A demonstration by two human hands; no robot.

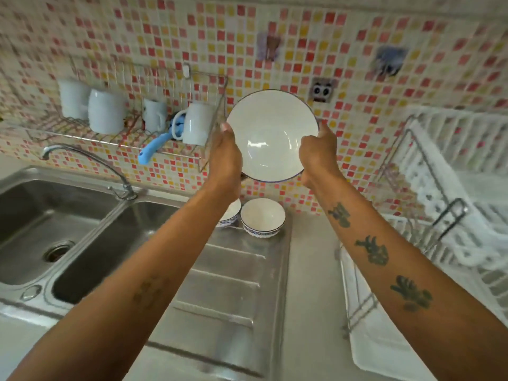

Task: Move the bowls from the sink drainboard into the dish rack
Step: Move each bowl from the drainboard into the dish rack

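A large white bowl (272, 133) with a thin blue rim is held up in the air in front of the tiled wall, its inside facing me. My left hand (225, 155) grips its left edge and my right hand (319, 155) grips its right edge. Below it, two smaller white bowls with blue patterned sides stand at the back of the steel drainboard (231, 273): one in full view (262, 217), the other (231, 213) half hidden behind my left forearm. The white wire dish rack (439, 215) stands on the counter at the right.
A double steel sink (68, 229) with a curved tap (82, 160) lies at the left. A wall-mounted wire shelf (132, 127) holds several white mugs and a blue utensil (154, 149). A wall socket (321, 90) sits above the held bowl.
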